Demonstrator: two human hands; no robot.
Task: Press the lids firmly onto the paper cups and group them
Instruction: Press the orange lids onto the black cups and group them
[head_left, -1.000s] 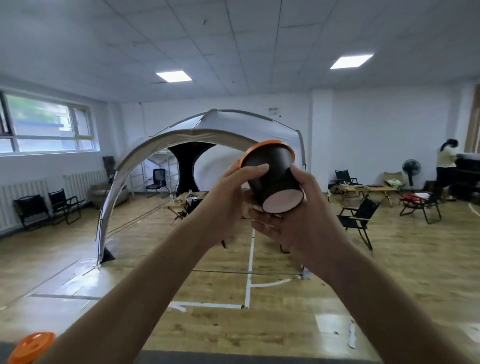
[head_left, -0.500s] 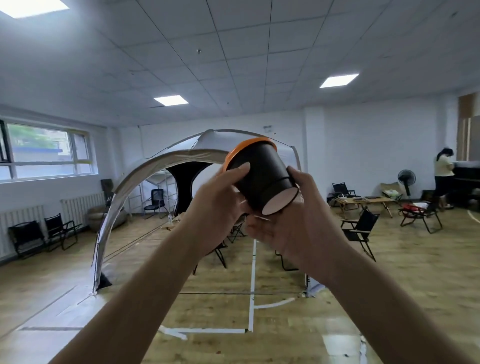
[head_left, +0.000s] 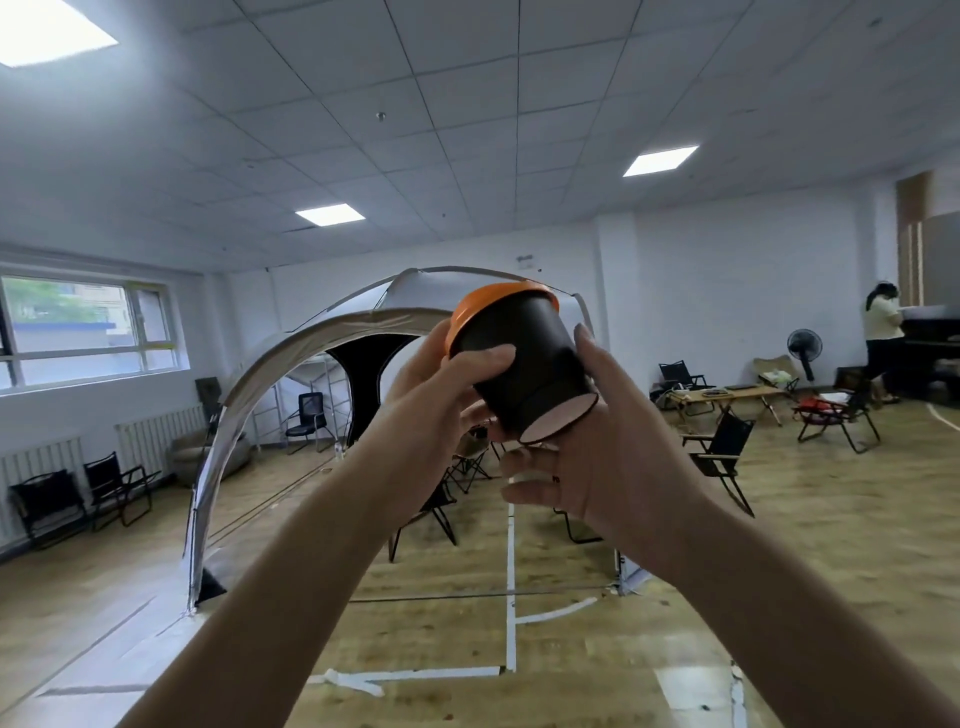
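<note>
Two hands hold one black paper cup (head_left: 524, 358) in the air, tilted, pale base toward the camera. A round orange plastic lid (head_left: 483, 304) sits on its rim. The left hand (head_left: 431, 395) grips near the lid, thumb across the wall; the right hand (head_left: 608, 457) curls under the base.

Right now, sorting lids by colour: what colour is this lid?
The lid on the cup is orange; head view.

Bright, even indoor light, wide-angle view.
Ceiling panels (head_left: 330, 214) and a window (head_left: 78, 322) light the room; edges bow, lower corners blur.
</note>
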